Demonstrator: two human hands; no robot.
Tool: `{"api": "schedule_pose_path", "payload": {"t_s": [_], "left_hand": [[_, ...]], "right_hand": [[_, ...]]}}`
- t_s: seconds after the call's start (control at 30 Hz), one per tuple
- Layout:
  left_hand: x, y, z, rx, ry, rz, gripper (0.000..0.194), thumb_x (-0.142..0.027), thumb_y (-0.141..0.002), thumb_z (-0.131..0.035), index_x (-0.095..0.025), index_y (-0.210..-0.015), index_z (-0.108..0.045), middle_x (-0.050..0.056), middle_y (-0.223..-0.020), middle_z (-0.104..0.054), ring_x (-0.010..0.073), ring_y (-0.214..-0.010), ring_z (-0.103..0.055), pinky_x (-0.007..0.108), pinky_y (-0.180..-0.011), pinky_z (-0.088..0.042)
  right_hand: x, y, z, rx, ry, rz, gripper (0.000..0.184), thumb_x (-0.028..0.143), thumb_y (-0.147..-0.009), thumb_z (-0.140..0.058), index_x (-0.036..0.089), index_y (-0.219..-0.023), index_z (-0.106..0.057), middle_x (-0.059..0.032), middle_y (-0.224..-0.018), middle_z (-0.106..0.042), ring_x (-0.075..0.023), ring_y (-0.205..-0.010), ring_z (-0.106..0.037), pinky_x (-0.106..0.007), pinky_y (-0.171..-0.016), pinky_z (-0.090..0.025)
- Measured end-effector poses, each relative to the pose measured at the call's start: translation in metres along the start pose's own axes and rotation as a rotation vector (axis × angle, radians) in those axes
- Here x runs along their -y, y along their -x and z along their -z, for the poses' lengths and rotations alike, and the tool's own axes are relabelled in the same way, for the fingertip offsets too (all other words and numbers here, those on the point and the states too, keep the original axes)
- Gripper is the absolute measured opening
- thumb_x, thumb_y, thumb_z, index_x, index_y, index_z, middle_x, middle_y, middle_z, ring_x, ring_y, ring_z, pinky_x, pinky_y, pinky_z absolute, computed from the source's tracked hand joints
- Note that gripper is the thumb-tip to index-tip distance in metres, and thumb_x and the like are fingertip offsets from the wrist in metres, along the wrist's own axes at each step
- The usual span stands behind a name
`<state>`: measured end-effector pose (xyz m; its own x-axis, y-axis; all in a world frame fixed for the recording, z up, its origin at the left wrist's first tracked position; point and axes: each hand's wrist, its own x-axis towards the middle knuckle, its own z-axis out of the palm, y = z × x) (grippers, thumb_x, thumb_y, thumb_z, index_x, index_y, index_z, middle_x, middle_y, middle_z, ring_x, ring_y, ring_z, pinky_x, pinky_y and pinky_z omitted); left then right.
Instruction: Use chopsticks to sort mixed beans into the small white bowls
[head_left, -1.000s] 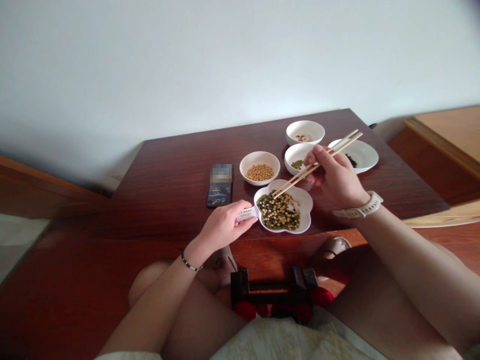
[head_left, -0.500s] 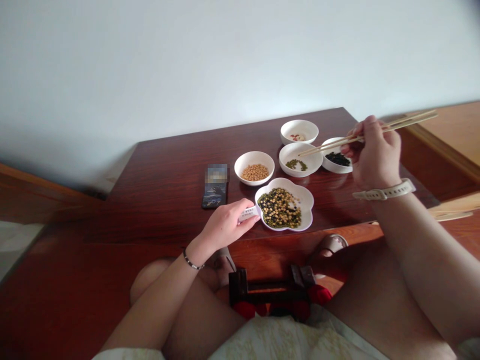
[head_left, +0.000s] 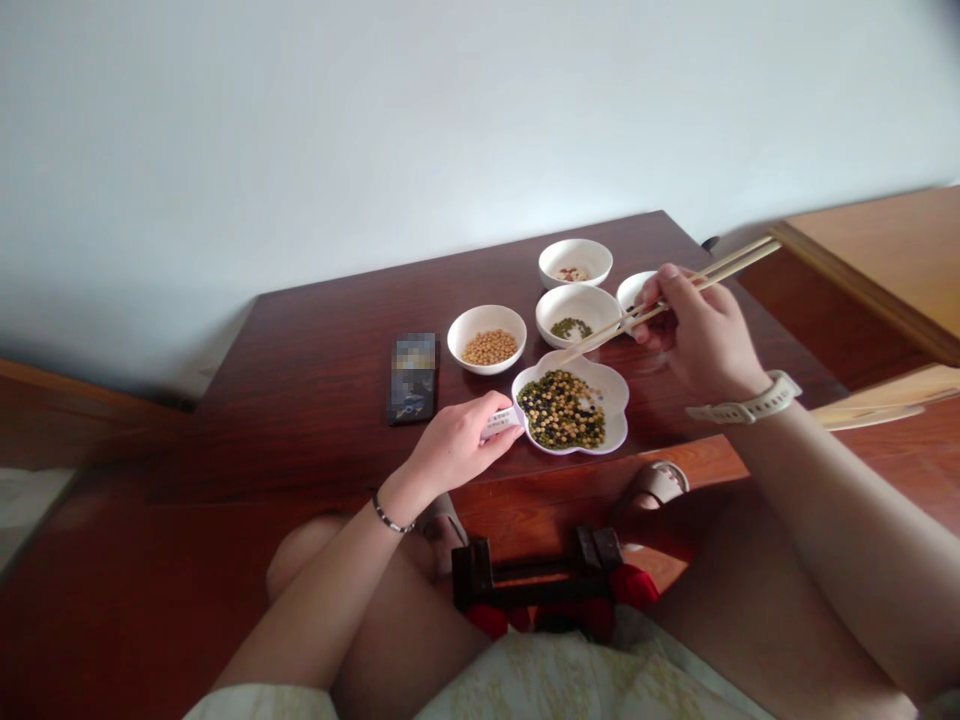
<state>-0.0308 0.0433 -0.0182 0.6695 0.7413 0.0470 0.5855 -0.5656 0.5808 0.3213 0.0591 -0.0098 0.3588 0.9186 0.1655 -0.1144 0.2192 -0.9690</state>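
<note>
My left hand is closed round the short handle of a white flower-shaped dish. Mixed green, yellow and black beans fill much of it. In my right hand is a pair of chopsticks, their tips over the dish's far rim; I cannot make out anything between them. Just beyond the dish is a white bowl with green beans. To its left, another bowl holds yellow soybeans. My right hand partly covers a third bowl, hiding most of its dark contents.
A farther white bowl with a few reddish and pale pieces stands near the wall. A phone lies left of the soybeans on the dark wooden table. A lighter wooden surface is at the right.
My right hand has brought the chopsticks from over the green-bean bowl down and left to the flower-shaped dish. My left hand keeps its hold on the handle. The view has shifted slightly.
</note>
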Motion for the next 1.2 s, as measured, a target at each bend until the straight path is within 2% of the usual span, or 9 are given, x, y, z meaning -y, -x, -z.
{"api": "schedule_pose_path", "payload": {"t_s": [0.2,0.37,0.53,0.73,0.93,1.07,1.2], "left_hand": [[-0.003,-0.005,-0.002,0.013,-0.007,0.006,0.007,-0.031,-0.123,-0.078,-0.026,-0.127,-0.076,0.01,-0.128,-0.098,0.0318,-0.112,-0.095,0.04,-0.099,-0.069],[-0.006,-0.007,-0.001,0.028,-0.022,-0.007,0.006,-0.031,-0.124,-0.076,-0.026,-0.128,-0.075,0.01,-0.129,-0.097,0.0314,-0.113,-0.094,0.042,-0.102,-0.069],[-0.005,-0.008,-0.001,0.034,-0.008,0.001,0.006,-0.032,-0.123,-0.076,-0.027,-0.127,-0.075,0.009,-0.127,-0.096,0.0308,-0.111,-0.093,0.043,-0.102,-0.069],[-0.006,-0.006,0.0,0.035,-0.005,0.012,0.004,-0.039,-0.124,-0.075,-0.036,-0.126,-0.076,0.005,-0.128,-0.097,0.0318,-0.111,-0.093,0.044,-0.101,-0.07],[-0.006,-0.006,0.0,0.031,-0.01,0.001,0.007,-0.031,-0.123,-0.077,-0.027,-0.128,-0.077,0.009,-0.127,-0.098,0.0304,-0.111,-0.094,0.04,-0.1,-0.069],[-0.006,-0.005,0.0,0.04,-0.015,0.006,0.009,-0.032,-0.123,-0.078,-0.025,-0.128,-0.077,0.01,-0.128,-0.098,0.0304,-0.109,-0.094,0.04,-0.099,-0.068],[-0.007,-0.004,0.001,0.035,-0.01,0.005,0.009,-0.032,-0.123,-0.078,-0.025,-0.129,-0.077,0.01,-0.128,-0.098,0.0305,-0.11,-0.094,0.04,-0.099,-0.068]], "right_hand": [[-0.011,0.017,0.003,0.094,0.103,-0.147,0.059,0.078,-0.111,-0.098,0.026,-0.09,-0.081,-0.0042,-0.069,-0.074,-0.0174,-0.058,-0.07,-0.025,-0.047,-0.054],[-0.018,0.022,0.005,0.165,0.081,-0.155,0.067,0.087,-0.102,-0.104,0.025,-0.088,-0.08,-0.0043,-0.071,-0.075,-0.0162,-0.057,-0.069,-0.026,-0.048,-0.054],[-0.024,0.024,0.004,0.163,0.087,-0.129,0.068,0.088,-0.102,-0.103,0.026,-0.088,-0.079,-0.0032,-0.073,-0.074,-0.0159,-0.057,-0.067,-0.027,-0.05,-0.055],[-0.024,0.024,0.003,0.133,0.089,-0.109,0.066,0.086,-0.103,-0.103,0.027,-0.087,-0.078,-0.0033,-0.072,-0.073,-0.0176,-0.059,-0.067,-0.028,-0.05,-0.055],[-0.021,0.022,0.007,0.108,0.05,-0.139,0.066,0.084,-0.102,-0.105,0.025,-0.086,-0.079,-0.0039,-0.072,-0.07,-0.016,-0.057,-0.066,-0.025,-0.046,-0.052],[-0.022,0.02,0.01,0.124,0.053,-0.169,0.061,0.077,-0.107,-0.104,0.024,-0.088,-0.08,-0.0044,-0.074,-0.071,-0.0154,-0.058,-0.065,-0.024,-0.048,-0.055],[-0.026,0.019,0.01,0.134,0.051,-0.139,0.06,0.077,-0.107,-0.104,0.025,-0.087,-0.08,-0.0038,-0.075,-0.071,-0.0155,-0.059,-0.067,-0.023,-0.048,-0.056]]}}
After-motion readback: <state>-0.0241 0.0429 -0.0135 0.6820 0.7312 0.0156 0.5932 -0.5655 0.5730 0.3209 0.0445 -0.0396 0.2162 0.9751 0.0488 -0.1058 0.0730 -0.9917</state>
